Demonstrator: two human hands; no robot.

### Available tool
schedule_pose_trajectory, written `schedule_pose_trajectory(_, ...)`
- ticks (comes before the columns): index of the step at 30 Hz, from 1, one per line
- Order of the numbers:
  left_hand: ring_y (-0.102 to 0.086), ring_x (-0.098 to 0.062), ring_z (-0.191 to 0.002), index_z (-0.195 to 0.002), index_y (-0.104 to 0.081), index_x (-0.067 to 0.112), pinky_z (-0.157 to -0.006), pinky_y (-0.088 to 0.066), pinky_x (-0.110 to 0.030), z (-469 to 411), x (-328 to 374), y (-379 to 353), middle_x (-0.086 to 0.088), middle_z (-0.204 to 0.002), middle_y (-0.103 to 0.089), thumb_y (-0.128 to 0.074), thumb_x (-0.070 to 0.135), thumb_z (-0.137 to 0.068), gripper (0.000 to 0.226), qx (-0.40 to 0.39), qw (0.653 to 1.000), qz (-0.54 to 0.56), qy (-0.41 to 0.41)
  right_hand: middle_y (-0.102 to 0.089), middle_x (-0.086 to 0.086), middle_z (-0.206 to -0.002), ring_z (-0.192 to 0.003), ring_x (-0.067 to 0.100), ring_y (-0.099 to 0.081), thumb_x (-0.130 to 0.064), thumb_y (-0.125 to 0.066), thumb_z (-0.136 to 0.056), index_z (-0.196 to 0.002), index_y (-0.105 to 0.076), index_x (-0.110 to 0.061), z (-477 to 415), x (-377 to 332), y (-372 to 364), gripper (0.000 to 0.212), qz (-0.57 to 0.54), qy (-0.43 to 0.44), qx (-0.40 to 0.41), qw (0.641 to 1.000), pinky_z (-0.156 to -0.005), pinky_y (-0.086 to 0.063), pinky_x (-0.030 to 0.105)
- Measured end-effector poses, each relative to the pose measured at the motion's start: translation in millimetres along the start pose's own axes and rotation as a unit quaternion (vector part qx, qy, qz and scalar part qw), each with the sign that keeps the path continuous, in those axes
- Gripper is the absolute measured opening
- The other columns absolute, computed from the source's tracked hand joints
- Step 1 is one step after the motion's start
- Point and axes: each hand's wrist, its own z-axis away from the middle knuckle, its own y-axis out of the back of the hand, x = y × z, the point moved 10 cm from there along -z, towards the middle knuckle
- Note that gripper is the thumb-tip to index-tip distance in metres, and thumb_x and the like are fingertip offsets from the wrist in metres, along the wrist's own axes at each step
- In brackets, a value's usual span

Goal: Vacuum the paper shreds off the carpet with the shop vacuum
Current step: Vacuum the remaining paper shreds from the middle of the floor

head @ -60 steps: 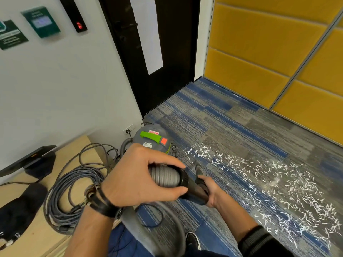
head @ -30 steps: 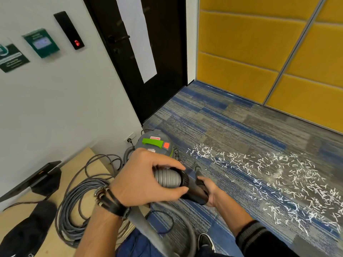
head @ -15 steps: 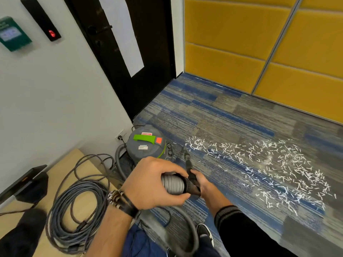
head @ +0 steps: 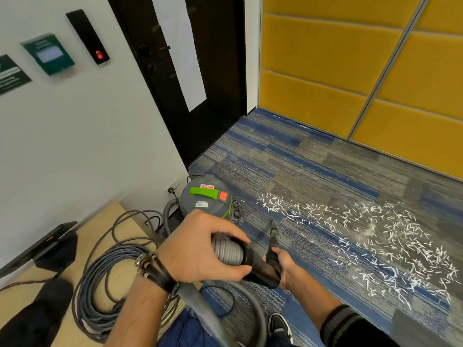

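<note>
Gray ribbed hose (head: 229, 249) is gripped by the left hand (head: 198, 249) at its black cuff, fingers curled over the top and thumb underneath. Right hand (head: 285, 267) is wrapped round the black nozzle (head: 272, 242) just beside the left hand. The tip points away and down at the carpet (head: 313, 166); can't tell if it touches. Vacuum (head: 206, 202), gray with a green handle, stands just beyond the left hand, near the door (head: 200, 71). White shreds (head: 375, 236) are scattered right of the vacuum, starting near the nozzle tip and spreading right, apart from both hands. Cable coil (head: 100, 276) lies left of the vacuum.
</note>
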Motion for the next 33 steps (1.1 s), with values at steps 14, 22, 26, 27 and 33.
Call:
schedule_pose_trajectory(14, -0.074, 0.001, -0.081, -0.104, -0.084, 0.029, -0.074, -0.057, -0.021, -18, 27, 14, 0.022, -0.089, -0.078, -0.095, 0.035, -0.068, 0.038, 0.026, 0.999, 0.023, -0.032, -0.056, 0.020, -0.105, -0.089, 0.033, -0.056, -0.038, -0.045, -0.098, -0.116, -0.049, -0.006, -31, -11, 12, 0.037, 0.031, -0.017, -0.008, 0.999, -0.095, -0.047, 0.047)
schedule_pose_trajectory(22, -0.072, 0.004, -0.077, -0.103, -0.083, 0.031, -0.071, -0.056, -0.018, -74, 28, 22, 0.023, -0.087, -0.077, -0.089, 0.043, -0.068, 0.038, 0.079, 0.996, -0.030, -0.024, -0.060, 0.014, -0.088, -0.072, 0.027, -0.058, -0.041, -0.051, -0.098, -0.113, -0.050, -0.009, -42, -102, -31, 0.036, 0.071, -0.024, -0.052, 0.996, -0.072, -0.052, 0.033)
schedule_pose_trajectory(26, -0.071, 0.007, -0.076, -0.103, -0.082, 0.034, -0.072, -0.056, -0.020, -103, 18, -2, 0.024, -0.088, -0.077, -0.087, 0.044, -0.070, 0.034, 0.071, 0.996, -0.048, -0.002, -0.055, 0.012, -0.074, -0.056, 0.024, -0.054, -0.036, -0.044, -0.102, -0.099, -0.048, -0.006, -53, -130, -54, 0.031, 0.109, -0.016, -0.077, 0.991, -0.049, -0.050, 0.024)
schedule_pose_trajectory(27, -0.070, 0.008, -0.077, -0.103, -0.082, 0.034, -0.073, -0.056, -0.020, -109, 16, -6, 0.024, -0.088, -0.077, -0.087, 0.044, -0.070, 0.035, 0.064, 0.997, -0.051, 0.001, -0.054, 0.013, -0.075, -0.057, 0.024, -0.054, -0.034, -0.043, -0.103, -0.100, -0.047, -0.005, -56, -130, -56, 0.029, 0.112, -0.014, -0.077, 0.991, -0.047, -0.050, 0.024)
schedule_pose_trajectory(33, -0.071, 0.009, -0.083, -0.105, -0.083, 0.028, -0.076, -0.050, -0.009, -140, 17, -21, 0.029, -0.091, -0.075, -0.098, 0.033, -0.066, 0.042, 0.018, 1.000, -0.001, -0.004, -0.057, 0.018, -0.093, -0.073, 0.031, -0.059, -0.038, -0.052, -0.096, -0.125, -0.046, -0.006, -110, -122, -10, 0.043, 0.123, -0.010, -0.043, 0.991, -0.066, -0.052, 0.037)
